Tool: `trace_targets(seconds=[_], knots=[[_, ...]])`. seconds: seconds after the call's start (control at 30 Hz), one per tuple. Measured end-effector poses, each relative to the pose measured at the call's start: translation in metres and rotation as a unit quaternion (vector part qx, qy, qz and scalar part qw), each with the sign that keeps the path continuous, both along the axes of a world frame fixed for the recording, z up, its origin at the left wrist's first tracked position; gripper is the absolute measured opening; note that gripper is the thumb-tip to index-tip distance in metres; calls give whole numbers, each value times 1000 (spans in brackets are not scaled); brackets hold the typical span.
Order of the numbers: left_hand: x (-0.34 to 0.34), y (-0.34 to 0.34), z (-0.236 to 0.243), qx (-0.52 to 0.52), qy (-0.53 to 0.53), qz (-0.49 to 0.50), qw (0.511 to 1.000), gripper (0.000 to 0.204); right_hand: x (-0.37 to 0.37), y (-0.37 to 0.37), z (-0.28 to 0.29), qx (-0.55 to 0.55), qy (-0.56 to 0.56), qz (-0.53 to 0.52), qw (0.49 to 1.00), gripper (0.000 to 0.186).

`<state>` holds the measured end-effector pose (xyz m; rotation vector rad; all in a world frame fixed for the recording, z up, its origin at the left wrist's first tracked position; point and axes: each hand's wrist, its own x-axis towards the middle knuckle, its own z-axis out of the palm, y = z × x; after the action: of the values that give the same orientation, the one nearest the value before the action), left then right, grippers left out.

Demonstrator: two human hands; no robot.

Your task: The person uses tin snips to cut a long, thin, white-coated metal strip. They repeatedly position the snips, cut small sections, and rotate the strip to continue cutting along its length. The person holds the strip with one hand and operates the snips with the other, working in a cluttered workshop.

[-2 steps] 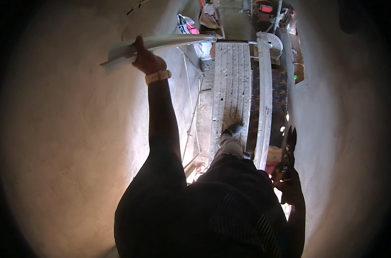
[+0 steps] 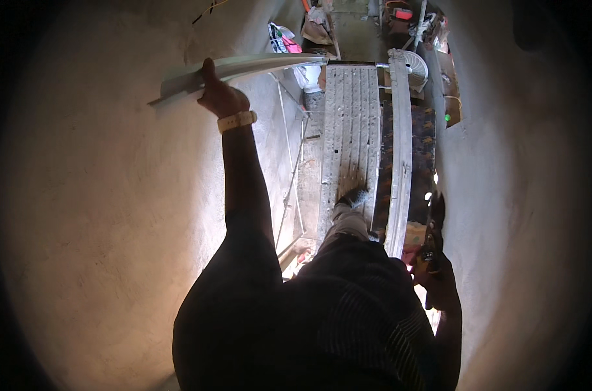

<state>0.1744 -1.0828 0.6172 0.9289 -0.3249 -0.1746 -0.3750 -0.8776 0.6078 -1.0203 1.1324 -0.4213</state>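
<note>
You have your foot (image 2: 356, 197) on the ridged grey scaffold plank (image 2: 350, 111), its surface spattered with pale grit and marked left of the middle by a small dark square (image 2: 336, 151). Beyond the plank's far end, you see bare grey floor (image 2: 356, 29).

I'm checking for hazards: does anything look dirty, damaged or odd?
Yes: the long grey ribbed plank underfoot is blotched, with a brownish dark patch just beyond the dark shoe, perhaps a stain or shadow. The long whitish-grey strip in the left hand looks curved, but the lens may cause that.
</note>
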Motion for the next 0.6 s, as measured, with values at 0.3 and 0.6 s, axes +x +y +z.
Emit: trace_targets(seconds=[0.3,0.6], knots=[[36,138,46,-76,-215,-249,941,42,7,-18,-54,-74,5,11,997,39],[62,178,134,-137,-387,-372,832,42,57,-65,-96,-34,53,-65,996,39]])
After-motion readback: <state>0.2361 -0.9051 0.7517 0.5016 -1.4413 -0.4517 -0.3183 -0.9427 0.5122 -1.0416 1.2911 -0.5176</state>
